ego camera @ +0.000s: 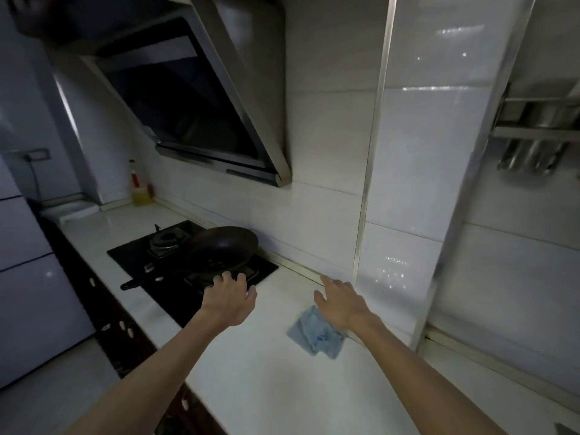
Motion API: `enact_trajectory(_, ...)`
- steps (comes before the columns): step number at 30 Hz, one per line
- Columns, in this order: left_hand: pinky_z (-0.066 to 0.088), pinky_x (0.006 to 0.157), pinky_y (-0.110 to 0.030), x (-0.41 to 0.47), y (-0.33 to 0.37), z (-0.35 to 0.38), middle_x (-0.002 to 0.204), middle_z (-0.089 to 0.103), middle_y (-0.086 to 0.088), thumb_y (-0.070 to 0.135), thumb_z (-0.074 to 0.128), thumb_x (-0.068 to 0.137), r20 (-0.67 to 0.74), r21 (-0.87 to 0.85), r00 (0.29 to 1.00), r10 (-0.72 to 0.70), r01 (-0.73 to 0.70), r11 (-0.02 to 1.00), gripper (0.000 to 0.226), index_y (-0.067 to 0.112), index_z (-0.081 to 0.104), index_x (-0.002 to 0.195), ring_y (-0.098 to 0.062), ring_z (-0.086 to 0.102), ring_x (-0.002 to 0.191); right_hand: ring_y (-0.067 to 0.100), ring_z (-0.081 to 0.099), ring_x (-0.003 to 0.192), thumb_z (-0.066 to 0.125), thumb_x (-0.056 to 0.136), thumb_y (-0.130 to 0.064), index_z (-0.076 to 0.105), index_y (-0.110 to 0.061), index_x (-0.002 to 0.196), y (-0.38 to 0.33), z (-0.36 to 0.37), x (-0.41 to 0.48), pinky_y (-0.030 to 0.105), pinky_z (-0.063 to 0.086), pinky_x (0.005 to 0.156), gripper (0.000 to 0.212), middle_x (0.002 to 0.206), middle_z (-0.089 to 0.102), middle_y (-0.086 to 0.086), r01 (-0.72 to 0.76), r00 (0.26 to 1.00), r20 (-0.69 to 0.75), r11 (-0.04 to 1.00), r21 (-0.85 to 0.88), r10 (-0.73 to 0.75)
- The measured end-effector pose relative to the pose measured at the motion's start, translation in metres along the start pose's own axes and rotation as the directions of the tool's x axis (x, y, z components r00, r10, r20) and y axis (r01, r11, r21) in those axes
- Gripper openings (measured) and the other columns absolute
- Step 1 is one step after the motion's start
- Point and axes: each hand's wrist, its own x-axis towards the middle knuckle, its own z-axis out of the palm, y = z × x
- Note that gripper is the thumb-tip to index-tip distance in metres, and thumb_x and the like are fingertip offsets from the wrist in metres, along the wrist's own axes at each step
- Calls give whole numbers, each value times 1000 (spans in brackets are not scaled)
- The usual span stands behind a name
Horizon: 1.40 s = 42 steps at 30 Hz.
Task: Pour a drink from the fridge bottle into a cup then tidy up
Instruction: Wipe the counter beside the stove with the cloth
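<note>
Both my arms reach out over a white kitchen counter (266, 356). My left hand (230, 298) hovers at the near right corner of the black gas hob (175, 268), fingers loosely spread, holding nothing. My right hand (340, 301) is stretched toward the tiled wall, fingers straight, empty, just above a crumpled light blue cloth (315, 335) that lies on the counter. The pale fridge (28, 262) stands at the far left, doors closed. No drink bottle or cup is in view.
A dark frying pan (219, 246) sits on the hob, handle pointing left. A yellow oil bottle (138, 186) stands in the far corner. An extractor hood (194, 98) hangs above. A metal rack (533, 136) is mounted at the upper right. Dark cabinet fronts (113, 321) run below the counter.
</note>
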Motion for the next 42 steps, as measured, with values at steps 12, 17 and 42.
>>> enact_trajectory(12,47,93,-44,107,5,43,128,48,-18,41,36,99,51,56,998,33,-36,998,43,10,44,128,-36,50,118,32,36,133,27,102,-43,26,-18,148,42,38,96,47,37,105,53,145,43,14,-111,989,107,992,65,104)
enact_trajectory(17,46,92,-44,125,-3,70,128,48,-18,39,36,100,103,70,993,52,-59,996,42,8,44,128,-36,49,117,31,40,127,29,101,-41,31,-16,143,46,55,106,47,40,100,49,136,48,14,-152,982,128,985,81,140)
enact_trajectory(42,47,88,-42,248,-107,217,125,47,-19,33,36,98,296,28,874,386,-411,911,39,7,43,128,-34,50,112,38,23,143,39,99,-42,18,-16,152,13,200,138,53,30,113,63,158,20,16,-542,838,151,831,124,524)
